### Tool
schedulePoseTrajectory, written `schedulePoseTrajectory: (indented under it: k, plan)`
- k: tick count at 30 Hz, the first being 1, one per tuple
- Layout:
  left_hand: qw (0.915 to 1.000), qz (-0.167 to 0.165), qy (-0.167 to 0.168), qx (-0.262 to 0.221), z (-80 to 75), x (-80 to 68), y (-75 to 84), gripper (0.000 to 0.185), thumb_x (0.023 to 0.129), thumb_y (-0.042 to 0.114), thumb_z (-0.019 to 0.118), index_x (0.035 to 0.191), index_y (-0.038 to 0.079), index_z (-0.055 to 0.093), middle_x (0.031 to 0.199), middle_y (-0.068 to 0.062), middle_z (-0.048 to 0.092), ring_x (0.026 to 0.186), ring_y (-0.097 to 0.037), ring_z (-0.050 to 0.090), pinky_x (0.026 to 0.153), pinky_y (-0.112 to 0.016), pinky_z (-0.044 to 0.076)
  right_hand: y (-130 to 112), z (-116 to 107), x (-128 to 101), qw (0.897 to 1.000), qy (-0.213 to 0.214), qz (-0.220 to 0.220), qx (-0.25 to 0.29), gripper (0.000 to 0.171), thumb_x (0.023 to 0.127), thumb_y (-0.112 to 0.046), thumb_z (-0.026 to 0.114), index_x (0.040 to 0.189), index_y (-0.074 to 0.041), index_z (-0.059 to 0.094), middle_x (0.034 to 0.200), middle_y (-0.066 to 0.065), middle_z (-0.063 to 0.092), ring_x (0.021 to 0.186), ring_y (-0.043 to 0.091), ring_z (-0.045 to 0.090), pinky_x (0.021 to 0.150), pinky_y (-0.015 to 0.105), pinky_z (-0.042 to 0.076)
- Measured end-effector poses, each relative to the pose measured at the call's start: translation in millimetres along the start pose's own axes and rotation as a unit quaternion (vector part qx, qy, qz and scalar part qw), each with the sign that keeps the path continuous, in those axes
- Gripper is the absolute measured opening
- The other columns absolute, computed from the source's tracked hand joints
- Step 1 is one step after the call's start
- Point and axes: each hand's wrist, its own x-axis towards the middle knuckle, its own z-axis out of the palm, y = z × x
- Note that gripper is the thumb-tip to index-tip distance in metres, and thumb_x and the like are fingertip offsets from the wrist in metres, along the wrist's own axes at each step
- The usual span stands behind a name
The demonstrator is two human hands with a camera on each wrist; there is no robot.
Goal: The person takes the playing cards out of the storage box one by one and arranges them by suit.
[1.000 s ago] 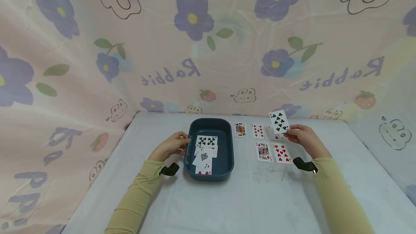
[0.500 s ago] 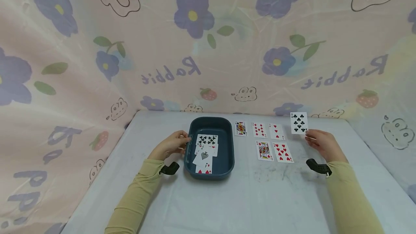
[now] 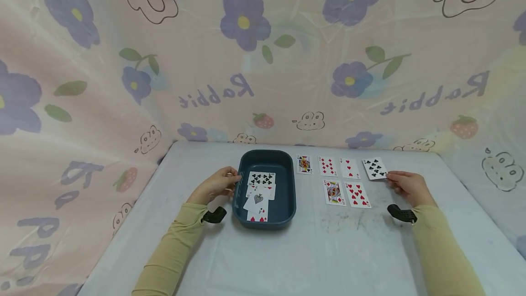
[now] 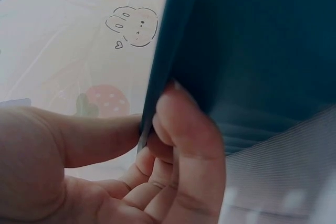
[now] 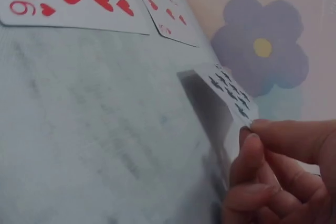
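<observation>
Our right hand [image 3: 407, 186] pinches a thin, glossy clubs card [image 3: 374, 168] by its near corner, the card tilted low over the pale, scuffed counter [image 3: 328, 250] at the right end of the far row of face-up cards. Our left hand [image 3: 215, 185] grips the smooth rim of the rounded dark blue plastic tray [image 3: 287, 204], thumb outside and fingers [image 4: 184, 129] curled inside; loose cards [image 3: 259, 193] lie within.

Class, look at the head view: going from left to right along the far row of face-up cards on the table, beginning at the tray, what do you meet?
Blue tray → king card → diamonds card → small hearts card → clubs card, pinched by the right hand.
</observation>
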Motion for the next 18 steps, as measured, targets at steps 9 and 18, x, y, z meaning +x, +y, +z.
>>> schedulePoseTrajectory:
  k: [9,18]
  plan:
    - [1.0000,-0.002,0.003,0.004,-1.3,-1.3,-3.0,0.014,0.099,0.013,0.052,0.106,0.002,0.047,0.087,-0.012,0.055,0.067,-0.017,0.054,0.057,-0.028,0.049,2,11,4,0.997,0.051,0.011,-0.061,0.011,0.092,-0.013,0.063,0.100,-0.005,0.063,0.068,-0.006,0.064,0.061,0.006,0.056,0.053,0.023,0.046]
    - [1.0000,0.002,0.004,0.002,-1.1,-0.6,-1.6,0.015,0.099,0.014,0.053,0.107,0.003,0.047,0.085,-0.009,0.055,0.070,-0.017,0.055,0.059,-0.028,0.048,-1,21,0,0.982,0.091,-0.009,-0.166,0.040,0.091,-0.018,0.060,0.121,0.008,0.056,0.070,-0.007,0.065,0.063,0.006,0.058,0.056,0.026,0.046]
